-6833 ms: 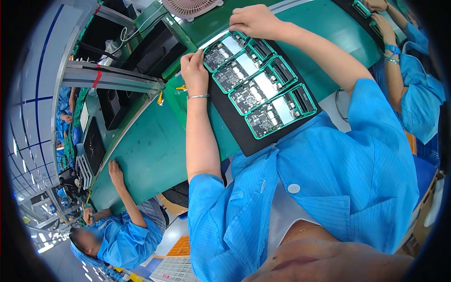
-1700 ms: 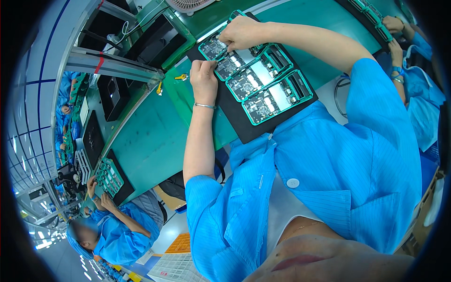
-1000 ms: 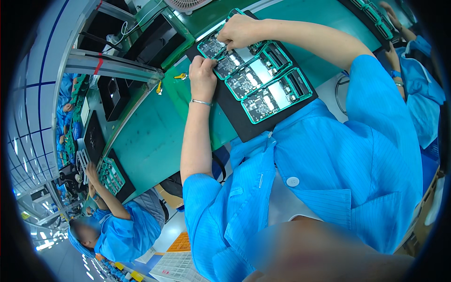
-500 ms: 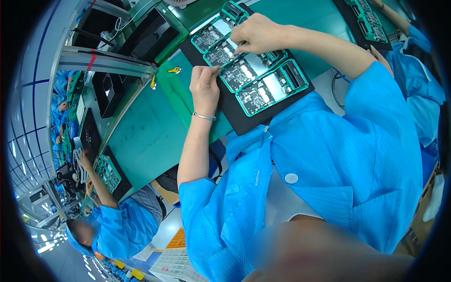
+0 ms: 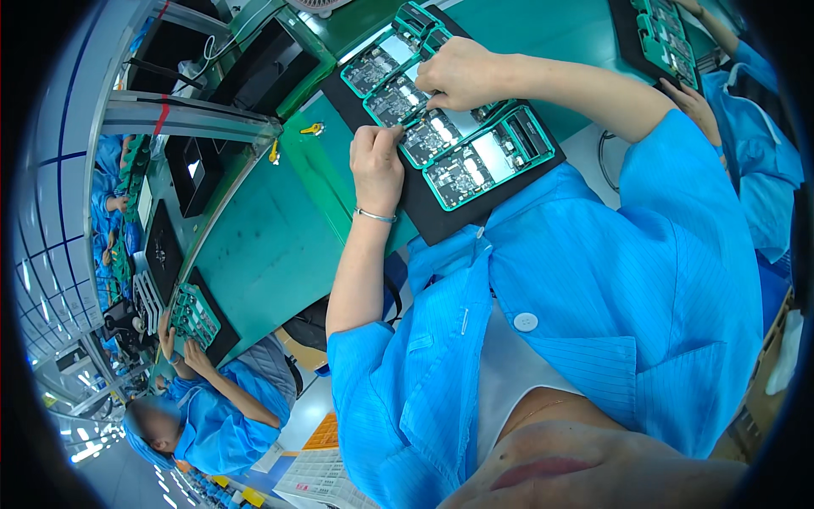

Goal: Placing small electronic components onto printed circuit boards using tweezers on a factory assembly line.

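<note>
Several green-framed trays holding circuit boards (image 5: 462, 174) lie in a row on a black mat (image 5: 432, 222) in front of me. My left hand (image 5: 377, 168) is at the left edge of the row, thumb and fingertips pinched together at the corner of a middle board. Over the middle boards, my right hand (image 5: 462, 75) is closed, its fingers curled down toward the board surface. Whatever either pinch holds is too small or hidden to make out. The right hand covers part of the boards beneath it.
The green worktop (image 5: 263, 246) extends left, with a yellow valve handle (image 5: 313, 129) near its metal frame. A co-worker (image 5: 225, 416) at left handles a green tray (image 5: 197, 316). At upper right, another person's hand (image 5: 691, 106) is beside more boards (image 5: 666, 38).
My right hand has shifted slightly down and my left slightly right along the boards. The co-worker at left has brought a hand from the grey rack to the green tray.
</note>
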`<state>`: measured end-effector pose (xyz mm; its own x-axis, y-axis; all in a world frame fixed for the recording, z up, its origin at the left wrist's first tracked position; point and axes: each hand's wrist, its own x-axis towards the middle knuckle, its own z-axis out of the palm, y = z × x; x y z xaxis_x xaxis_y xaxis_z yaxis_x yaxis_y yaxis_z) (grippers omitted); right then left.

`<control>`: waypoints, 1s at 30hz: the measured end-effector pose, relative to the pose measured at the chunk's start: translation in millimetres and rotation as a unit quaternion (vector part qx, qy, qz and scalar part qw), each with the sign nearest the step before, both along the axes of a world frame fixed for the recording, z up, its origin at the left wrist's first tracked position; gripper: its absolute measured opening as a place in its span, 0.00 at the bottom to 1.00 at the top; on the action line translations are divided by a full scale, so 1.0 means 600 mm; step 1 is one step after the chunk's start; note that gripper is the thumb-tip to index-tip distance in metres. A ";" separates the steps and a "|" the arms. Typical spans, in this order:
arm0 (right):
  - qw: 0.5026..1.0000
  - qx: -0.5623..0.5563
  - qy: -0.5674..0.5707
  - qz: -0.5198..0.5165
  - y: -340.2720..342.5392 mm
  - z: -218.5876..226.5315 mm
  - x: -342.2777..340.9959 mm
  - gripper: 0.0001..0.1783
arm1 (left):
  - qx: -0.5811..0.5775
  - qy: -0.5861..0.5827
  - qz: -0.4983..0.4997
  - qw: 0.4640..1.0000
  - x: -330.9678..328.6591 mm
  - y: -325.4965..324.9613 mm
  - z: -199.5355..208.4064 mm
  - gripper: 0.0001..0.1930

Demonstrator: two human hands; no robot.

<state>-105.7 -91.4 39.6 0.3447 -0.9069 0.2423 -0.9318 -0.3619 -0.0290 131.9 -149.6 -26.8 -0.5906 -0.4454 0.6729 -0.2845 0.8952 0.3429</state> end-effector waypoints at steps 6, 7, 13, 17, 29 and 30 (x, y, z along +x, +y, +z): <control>1.000 0.018 0.020 -0.003 0.000 0.005 0.000 0.13 | -0.003 -0.003 -0.001 1.000 0.001 -0.003 -0.003 0.10; 1.000 0.019 0.023 -0.002 0.000 0.004 0.000 0.14 | -0.003 -0.003 -0.001 1.000 0.001 -0.004 -0.004 0.10; 0.999 0.041 0.022 -0.001 -0.002 0.002 0.002 0.12 | -0.007 -0.008 0.001 1.000 0.002 -0.005 -0.006 0.10; 0.999 0.034 0.020 -0.001 0.000 0.002 0.004 0.10 | -0.012 -0.009 0.002 1.000 0.001 -0.004 -0.007 0.10; 0.999 0.032 0.026 -0.006 0.004 0.009 0.010 0.12 | -0.016 -0.013 -0.001 1.000 0.001 -0.001 -0.007 0.10; 0.999 0.032 0.026 -0.006 0.004 0.009 0.011 0.12 | -0.017 -0.010 0.001 1.000 0.001 0.000 -0.007 0.10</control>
<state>-99.3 -88.8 45.1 0.3443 -0.9240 0.1662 -0.9369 -0.3496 -0.0028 132.4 -149.4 -30.8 -0.6035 -0.4237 0.6755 -0.2936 0.9057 0.3058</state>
